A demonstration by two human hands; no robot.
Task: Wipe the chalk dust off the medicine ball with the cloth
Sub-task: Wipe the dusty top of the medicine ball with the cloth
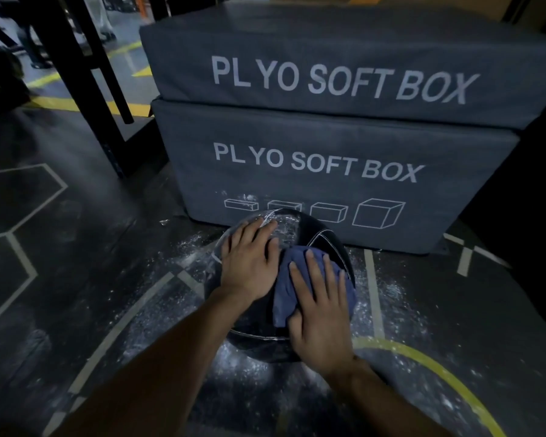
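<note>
The medicine ball (pixel 300 228) sits on the floor (pixel 76 279), just in front of the lower plyo box (pixel 328 171), with chalk dust scattered around it. The left hand (pixel 249 260) lies flat on the ball's upper left, fingers (pixel 252 230) straight and released, steadying it. The right hand (pixel 320 313) presses the blue cloth (pixel 284 298) against the ball's top and right side, fingers extended over the fabric, thumb apparently tucked at its near edge. The white chalk patch (pixel 286 230) left on the ball lies beyond the cloth, toward the box, just past the left fingertips, so the wiping stroke likely needs to travel forward and leftward; the right hand carries it
</note>
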